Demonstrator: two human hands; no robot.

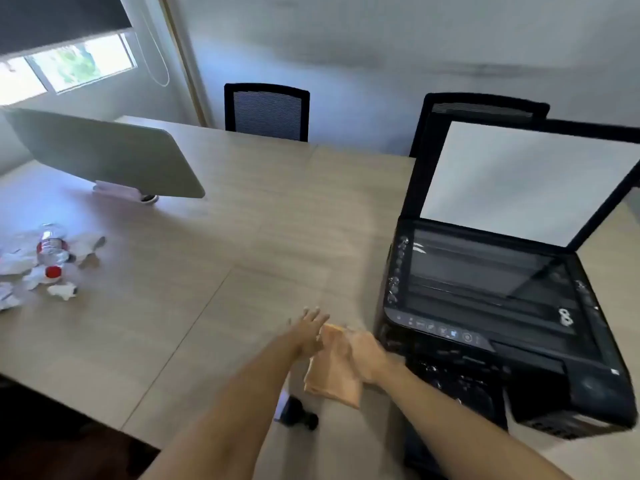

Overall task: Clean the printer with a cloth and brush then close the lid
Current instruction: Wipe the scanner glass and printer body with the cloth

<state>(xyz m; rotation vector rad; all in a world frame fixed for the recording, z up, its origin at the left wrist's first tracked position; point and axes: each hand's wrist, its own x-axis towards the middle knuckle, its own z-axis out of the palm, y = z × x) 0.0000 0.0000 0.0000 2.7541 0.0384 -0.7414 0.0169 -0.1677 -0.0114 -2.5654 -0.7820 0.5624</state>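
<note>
A black printer sits at the right of the wooden table, its lid raised upright so the scanner glass shows. Just left of the printer's front corner, my right hand grips a peach-coloured cloth that hangs down above the table. My left hand is beside the cloth's upper edge with fingers spread, touching or nearly touching it. A small black brush lies on the table below the cloth, partly hidden by my left forearm.
A plastic bottle with a red cap lies among crumpled white tissues at the table's left edge. A grey divider panel stands at the back left. Two black chairs stand behind the table.
</note>
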